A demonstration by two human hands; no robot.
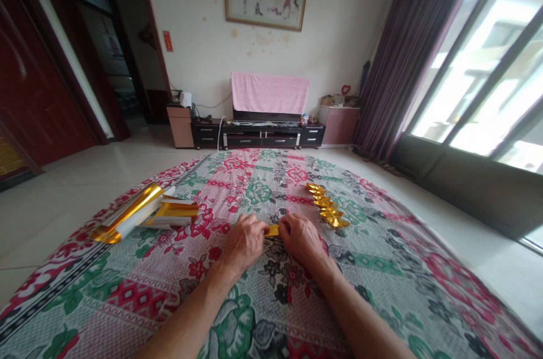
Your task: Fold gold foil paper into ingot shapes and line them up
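My left hand [243,241] and my right hand [300,237] meet at the middle of a flowered cloth [271,291]. Both are closed in a pinch on one small piece of gold foil paper [272,230], which shows between them. A row of several folded gold paper pieces [327,204] lies on the cloth just beyond my right hand. To the left of my left hand lies a stack of gold and white foil sheets [144,212], some curling up at the edge.
The cloth covers a surface on a pale tiled floor [63,189]. A low dark TV cabinet [258,134] with a pink cloth draped over it stands at the far wall. Dark curtains and large windows [487,65] are on the right.
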